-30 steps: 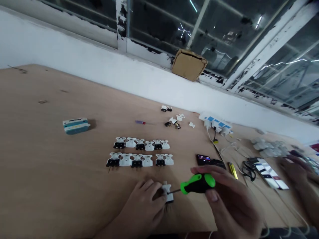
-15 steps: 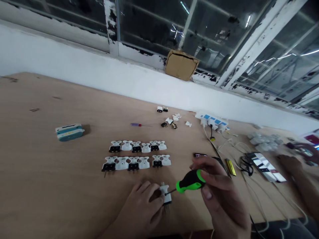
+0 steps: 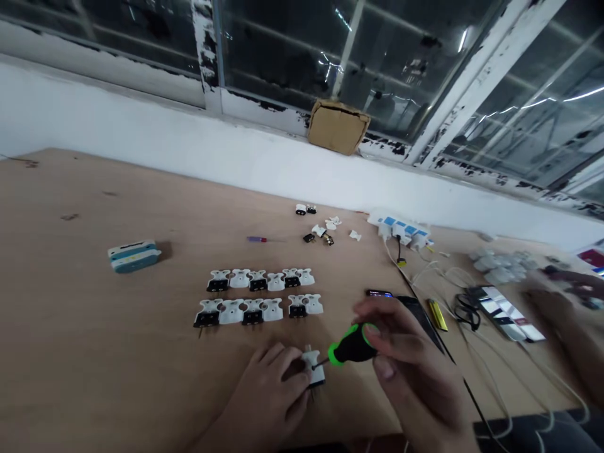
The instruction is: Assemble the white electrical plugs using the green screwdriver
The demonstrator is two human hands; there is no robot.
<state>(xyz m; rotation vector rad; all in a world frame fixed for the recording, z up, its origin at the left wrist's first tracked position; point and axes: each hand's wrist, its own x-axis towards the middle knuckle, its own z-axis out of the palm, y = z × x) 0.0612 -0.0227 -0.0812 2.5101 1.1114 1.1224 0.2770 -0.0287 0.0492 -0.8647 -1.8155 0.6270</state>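
Observation:
My left hand [image 3: 268, 393] grips a white plug [image 3: 315, 370] with a black base and metal pins, low on the table. In my right hand [image 3: 410, 358] is a screwdriver [image 3: 353, 345] with a stubby black and green handle, held between thumb and fingers. Its tip meets the hole in the plug's white face. Beyond my hands lie two rows of white plug covers [image 3: 231, 311], several paired with black pin bases [image 3: 206, 319].
A thin purple screwdriver [image 3: 257, 239] and loose plug parts [image 3: 325, 234] lie farther back. Left stands a blue-white block [image 3: 134, 257]. Right are a power strip [image 3: 401, 228], cables, a yellow lighter [image 3: 437, 314], phones and another person's arm [image 3: 561, 321]. A cardboard box [image 3: 338, 128] sits on the sill.
The screwdriver handle has turned and shifted slightly left with my right hand. My left hand and the plug stay put. At the right, the other person's hand has moved.

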